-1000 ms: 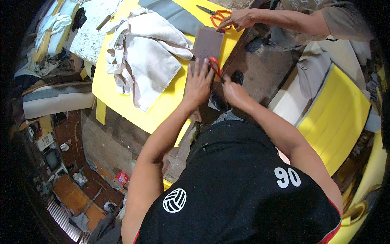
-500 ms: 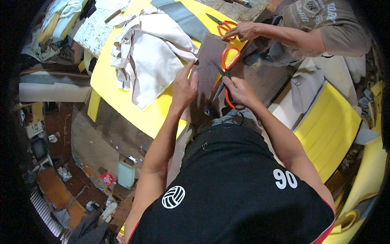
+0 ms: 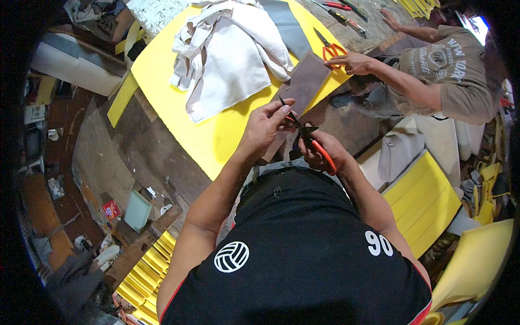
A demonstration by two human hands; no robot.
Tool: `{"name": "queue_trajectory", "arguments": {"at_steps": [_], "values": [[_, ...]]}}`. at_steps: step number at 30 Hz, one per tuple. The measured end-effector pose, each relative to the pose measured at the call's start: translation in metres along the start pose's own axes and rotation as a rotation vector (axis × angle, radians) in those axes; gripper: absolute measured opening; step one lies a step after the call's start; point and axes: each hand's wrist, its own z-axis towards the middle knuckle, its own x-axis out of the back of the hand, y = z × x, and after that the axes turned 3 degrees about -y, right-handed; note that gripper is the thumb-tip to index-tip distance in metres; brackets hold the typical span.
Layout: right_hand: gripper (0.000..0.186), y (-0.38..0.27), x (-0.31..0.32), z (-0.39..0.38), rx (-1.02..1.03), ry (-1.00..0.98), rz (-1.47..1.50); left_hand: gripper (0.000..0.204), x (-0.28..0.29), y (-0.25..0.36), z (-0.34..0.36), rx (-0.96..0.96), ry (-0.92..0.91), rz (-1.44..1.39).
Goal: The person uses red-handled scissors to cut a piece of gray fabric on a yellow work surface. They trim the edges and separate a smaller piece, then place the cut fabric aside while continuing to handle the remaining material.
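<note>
Red-handled scissors [image 3: 322,154] with dark blades are between my hands, in front of my body. My right hand [image 3: 325,149] is closed round a red handle. My left hand [image 3: 264,122] pinches the upper-left part of the scissors, fingers curled. Beyond them a brown-grey rectangular piece [image 3: 303,81] lies on the edge of a yellow sheet [image 3: 154,81]. A crumpled off-white cloth [image 3: 227,65] and a grey strip [image 3: 284,21] lie on that sheet.
A co-worker [image 3: 444,70] at right has one hand [image 3: 355,64] by other red-handled scissors [image 3: 333,53]. Hand tools [image 3: 341,16] lie at the top. Yellow and off-white sheets [image 3: 422,200] are stacked right; scraps and a pale green container [image 3: 138,211] are low left.
My left hand has left the brown-grey piece and now grips the scissors, which my right hand has turned and lowered. The view has shifted, moving the table's contents rightward in the picture.
</note>
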Motion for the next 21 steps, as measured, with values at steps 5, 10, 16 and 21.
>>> {"name": "queue_trajectory", "arguments": {"at_steps": [5, 10, 16, 21], "values": [[0.060, 0.009, -0.002, 0.006, 0.070, 0.204, -0.341, 0.038, 0.009, -0.008, -0.003, 0.052, 0.009, -0.036], [0.060, 0.008, -0.011, -0.003, 0.024, 0.239, -0.349, 0.036, 0.011, -0.012, -0.006, 0.074, -0.006, -0.099], [0.058, 0.018, -0.005, 0.000, 0.118, 0.214, -0.439, 0.037, 0.015, -0.010, -0.006, 0.119, -0.013, -0.081], [0.057, 0.015, -0.011, -0.006, 0.087, 0.202, -0.432, 0.039, 0.016, -0.009, -0.009, 0.127, -0.048, -0.063]]}}
